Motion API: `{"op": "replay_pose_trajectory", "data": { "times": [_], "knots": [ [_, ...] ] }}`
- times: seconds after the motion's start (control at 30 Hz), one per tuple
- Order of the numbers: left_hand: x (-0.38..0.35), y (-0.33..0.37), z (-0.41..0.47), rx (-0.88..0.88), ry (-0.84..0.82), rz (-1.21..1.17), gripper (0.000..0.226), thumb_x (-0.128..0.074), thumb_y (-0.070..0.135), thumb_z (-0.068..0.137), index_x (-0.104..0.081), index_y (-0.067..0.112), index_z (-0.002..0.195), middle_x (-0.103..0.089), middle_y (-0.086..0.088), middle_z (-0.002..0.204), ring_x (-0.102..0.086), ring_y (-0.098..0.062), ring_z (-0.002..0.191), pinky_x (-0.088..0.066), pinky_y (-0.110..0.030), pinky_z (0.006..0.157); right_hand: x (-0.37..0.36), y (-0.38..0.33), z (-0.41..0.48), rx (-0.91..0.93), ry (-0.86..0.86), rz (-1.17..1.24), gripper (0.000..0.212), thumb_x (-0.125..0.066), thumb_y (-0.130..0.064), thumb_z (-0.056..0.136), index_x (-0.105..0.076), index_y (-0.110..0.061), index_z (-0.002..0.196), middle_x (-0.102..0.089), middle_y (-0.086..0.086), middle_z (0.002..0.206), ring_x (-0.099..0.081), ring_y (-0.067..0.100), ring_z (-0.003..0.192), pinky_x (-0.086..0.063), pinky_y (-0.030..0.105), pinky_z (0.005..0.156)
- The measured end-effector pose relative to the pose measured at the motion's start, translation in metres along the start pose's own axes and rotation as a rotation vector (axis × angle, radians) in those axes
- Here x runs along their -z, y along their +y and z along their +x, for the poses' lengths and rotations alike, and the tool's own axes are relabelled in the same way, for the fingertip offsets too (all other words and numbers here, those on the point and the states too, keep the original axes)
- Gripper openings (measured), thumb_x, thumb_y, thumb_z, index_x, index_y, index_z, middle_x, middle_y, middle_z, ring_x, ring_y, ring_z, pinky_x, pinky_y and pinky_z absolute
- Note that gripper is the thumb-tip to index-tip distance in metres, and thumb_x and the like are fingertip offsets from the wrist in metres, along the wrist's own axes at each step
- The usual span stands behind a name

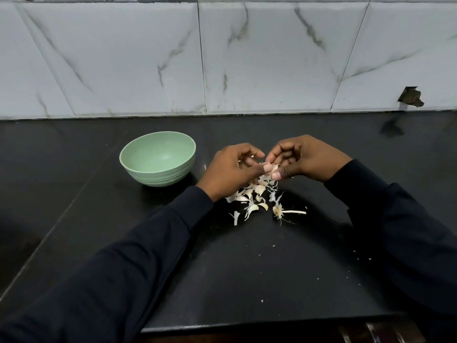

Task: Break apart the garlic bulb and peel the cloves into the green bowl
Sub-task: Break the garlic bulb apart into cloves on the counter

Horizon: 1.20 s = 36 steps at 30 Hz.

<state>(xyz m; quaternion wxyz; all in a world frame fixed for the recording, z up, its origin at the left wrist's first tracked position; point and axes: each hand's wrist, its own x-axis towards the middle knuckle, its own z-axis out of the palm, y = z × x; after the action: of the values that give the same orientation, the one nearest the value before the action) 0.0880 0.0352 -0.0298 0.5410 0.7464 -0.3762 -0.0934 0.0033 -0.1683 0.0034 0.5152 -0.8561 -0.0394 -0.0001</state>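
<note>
The left grip and right grip pinch one garlic clove mid-frame, above the skins, right of the green bowl.

Left hand, right hand, both pinching

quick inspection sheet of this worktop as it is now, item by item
surface: black countertop, dotted with small white flecks
job's things: green bowl upright left of the hands, no cloves seen inside; garlic clove held between both hands; loose cloves and skins piled below them
clutter: bulb stem with roots lying right of the pile
grippers: left hand and right hand both pinch the clove
cables: nothing seen
surroundings: marble tile wall behind, with a broken hole at the right
</note>
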Motion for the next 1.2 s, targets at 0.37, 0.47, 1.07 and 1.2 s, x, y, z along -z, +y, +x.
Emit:
{"op": "replay_pose_trajectory", "data": {
  "times": [0.37,0.47,1.07,1.2],
  "knots": [
    [-0.002,0.002,-0.001,0.104,-0.054,-0.213,0.007,-0.067,-0.003,0.093,-0.069,-0.003,0.100,-0.074,-0.013,0.079,-0.073,-0.015,0.067,-0.060,-0.022,0.068,-0.003,-0.002,0.001,0.018,0.032,-0.014,0.021,-0.080,0.008,0.079,-0.074,-0.002,0.096,-0.076,0.006,0.080,-0.071,0.013,0.070,-0.055,0.019,0.064],
    [-0.001,0.002,0.000,0.104,-0.035,-0.167,0.007,-0.066,-0.004,0.094,-0.069,0.001,0.097,-0.073,-0.013,0.078,-0.075,-0.019,0.071,-0.063,-0.031,0.076,-0.001,-0.002,-0.002,0.004,0.052,0.001,0.013,-0.076,0.008,0.084,-0.074,0.003,0.096,-0.076,0.014,0.078,-0.072,0.014,0.066,-0.057,0.020,0.062],
    [-0.002,0.008,-0.003,0.084,-0.025,-0.223,0.020,-0.077,0.008,0.088,-0.070,-0.007,0.101,-0.075,-0.020,0.085,-0.075,-0.028,0.071,-0.061,-0.028,0.064,-0.006,-0.005,-0.002,0.080,0.099,0.085,0.011,-0.070,0.008,0.090,-0.067,0.009,0.101,-0.073,0.021,0.078,-0.075,0.023,0.070,-0.061,0.025,0.063],
    [0.001,0.008,-0.003,0.113,-0.002,-0.443,0.023,-0.073,-0.010,0.085,-0.065,-0.014,0.105,-0.072,-0.025,0.085,-0.073,-0.026,0.071,-0.063,-0.028,0.070,-0.012,-0.003,0.004,0.104,0.170,0.175,0.024,-0.073,0.011,0.085,-0.069,0.005,0.108,-0.072,0.022,0.087,-0.073,0.024,0.074,-0.062,0.027,0.069]
  ]
}}
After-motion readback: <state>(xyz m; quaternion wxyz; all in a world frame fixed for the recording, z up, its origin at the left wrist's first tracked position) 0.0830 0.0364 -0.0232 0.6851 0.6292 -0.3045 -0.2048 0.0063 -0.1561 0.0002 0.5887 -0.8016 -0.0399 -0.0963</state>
